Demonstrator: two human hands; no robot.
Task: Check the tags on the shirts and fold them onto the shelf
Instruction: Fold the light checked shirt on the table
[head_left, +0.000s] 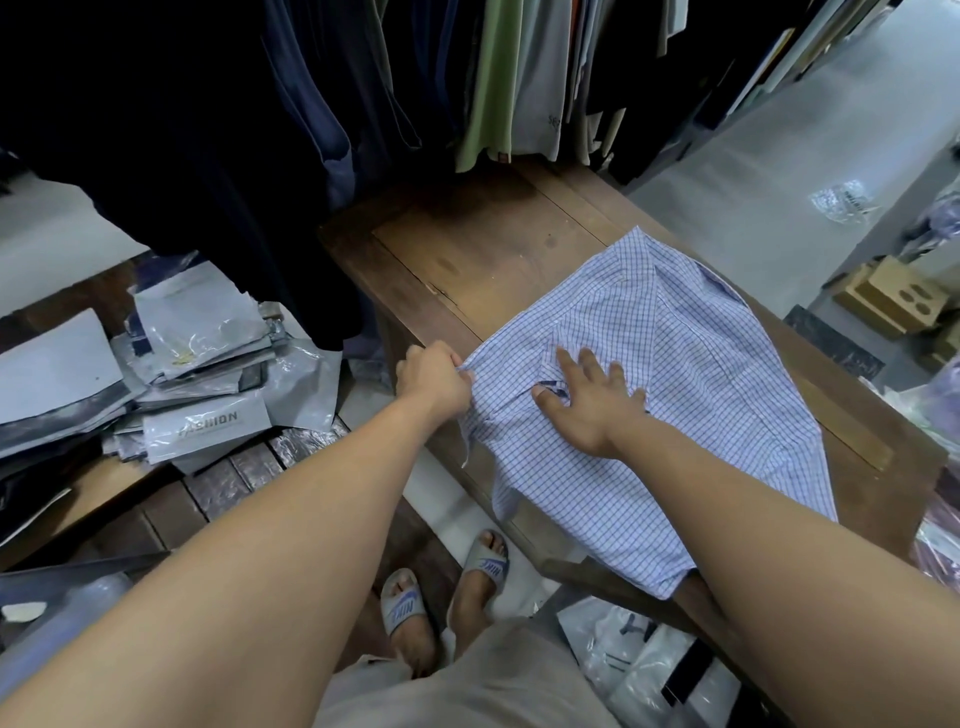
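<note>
A wooden table (467, 249) is bearing a blue checked shirt (675, 364), lying flat. The right hand (592, 405) is pressing on it with fingers spread; the left hand (434, 382) is pinching its left edge.

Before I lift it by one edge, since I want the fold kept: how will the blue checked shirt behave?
Probably floppy: the checked shirt bunches where the left hand pinches its edge, and its hem droops off the wooden bench. Likely light, as thin cloth creasing under the flat right hand. It might slide on the wood if pushed.
</note>
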